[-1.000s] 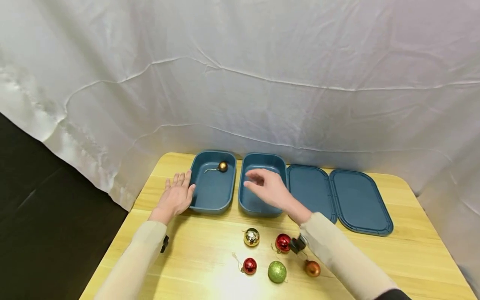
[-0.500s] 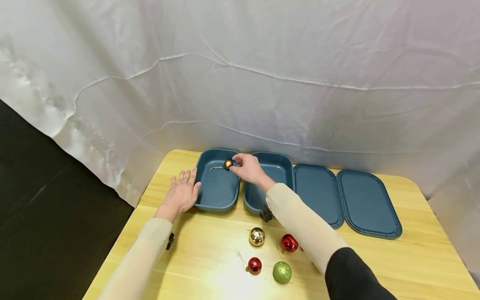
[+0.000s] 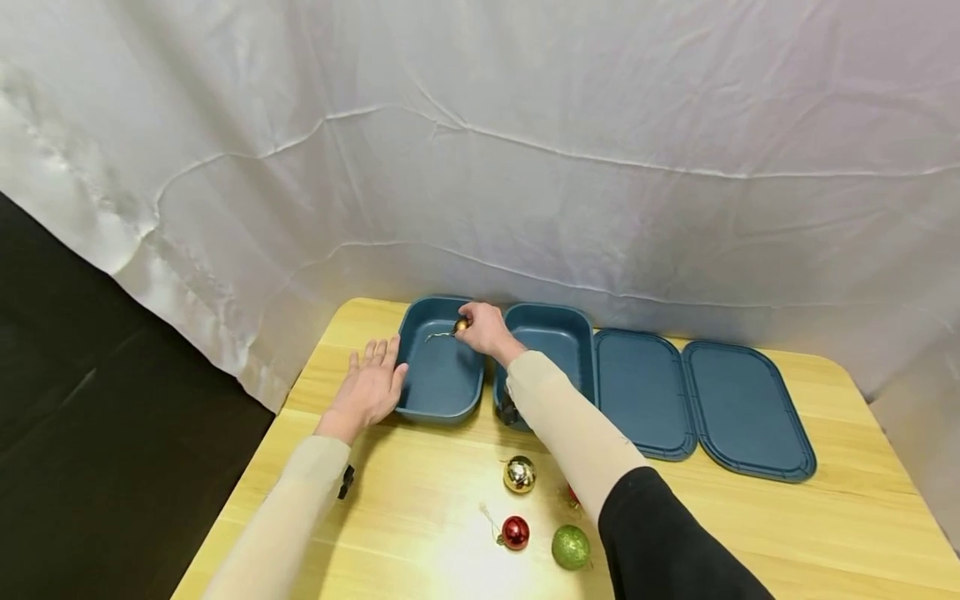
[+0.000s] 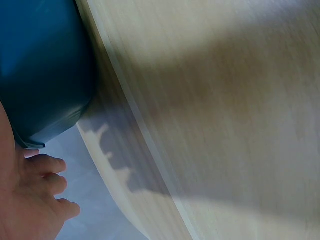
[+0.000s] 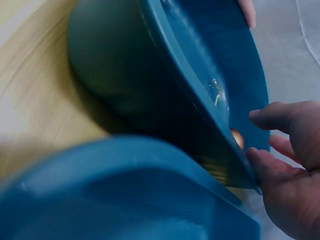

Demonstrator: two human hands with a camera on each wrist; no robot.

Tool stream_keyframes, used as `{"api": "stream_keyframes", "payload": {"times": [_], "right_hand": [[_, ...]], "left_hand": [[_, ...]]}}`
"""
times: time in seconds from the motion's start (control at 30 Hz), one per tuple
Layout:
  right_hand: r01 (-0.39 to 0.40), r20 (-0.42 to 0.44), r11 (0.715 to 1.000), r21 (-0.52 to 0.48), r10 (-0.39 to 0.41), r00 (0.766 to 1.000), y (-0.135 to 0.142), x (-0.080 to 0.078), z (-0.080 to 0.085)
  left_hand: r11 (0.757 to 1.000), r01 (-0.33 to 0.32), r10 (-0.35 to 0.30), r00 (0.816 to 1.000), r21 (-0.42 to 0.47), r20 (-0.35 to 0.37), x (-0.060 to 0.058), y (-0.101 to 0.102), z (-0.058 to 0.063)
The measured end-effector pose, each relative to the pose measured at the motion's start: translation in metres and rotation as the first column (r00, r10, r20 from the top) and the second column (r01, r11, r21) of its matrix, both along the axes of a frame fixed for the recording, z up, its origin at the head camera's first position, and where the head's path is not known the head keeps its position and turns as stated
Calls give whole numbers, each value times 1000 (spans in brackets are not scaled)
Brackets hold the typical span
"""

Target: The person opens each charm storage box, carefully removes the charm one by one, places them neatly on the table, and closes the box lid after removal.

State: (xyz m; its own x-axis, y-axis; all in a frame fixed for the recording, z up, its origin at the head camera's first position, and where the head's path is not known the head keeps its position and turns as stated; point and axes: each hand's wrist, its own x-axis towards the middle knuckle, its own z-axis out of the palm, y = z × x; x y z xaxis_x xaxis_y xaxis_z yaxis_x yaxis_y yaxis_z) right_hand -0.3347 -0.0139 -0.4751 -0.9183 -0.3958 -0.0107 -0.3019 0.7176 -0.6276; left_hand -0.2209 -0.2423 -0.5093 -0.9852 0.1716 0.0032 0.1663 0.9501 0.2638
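Note:
A bronze Christmas bauble point(image 3: 461, 326) with a string loop lies at the far right inside the left blue container point(image 3: 442, 416). My right hand point(image 3: 487, 331) reaches over that container's right wall, its fingertips beside the bauble. In the right wrist view, thumb and fingers stand apart at the rim, with the bauble point(image 5: 238, 138) just beyond their tips. Fingers extended, my left hand point(image 3: 367, 392) rests against the left side of the same container. The left wrist view has this hand point(image 4: 37, 195) next to the container's outer wall point(image 4: 47, 70).
A second blue container point(image 3: 555, 342) stands to the right, partly behind my right arm. Two blue lids point(image 3: 647, 392) lie beyond it. Nearer on the table point(image 3: 405, 508) are a gold bauble point(image 3: 520, 474), a red bauble point(image 3: 514, 532) and a green glitter bauble point(image 3: 572, 547). My right sleeve mostly hides another red bauble.
My right hand has moved left from above the second container to the bronze bauble in the left one. My left hand stays against the left container. The head view has shifted slightly.

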Motion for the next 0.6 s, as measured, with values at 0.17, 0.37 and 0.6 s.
{"api": "stream_keyframes", "payload": {"times": [0.17, 0.37, 0.6], "right_hand": [[-1, -21, 998, 68, 2, 1000, -5, 0, -5], [-56, -3, 988, 146, 57, 998, -9, 2, -4], [-106, 34, 968, 226, 101, 994, -11, 8, -5]], "left_hand": [[1000, -9, 9, 1000, 7, 18, 2, 2, 1], [1000, -14, 14, 1000, 14, 8, 1, 3, 0], [1000, 10, -10, 1000, 2, 14, 2, 7, 1]]}}
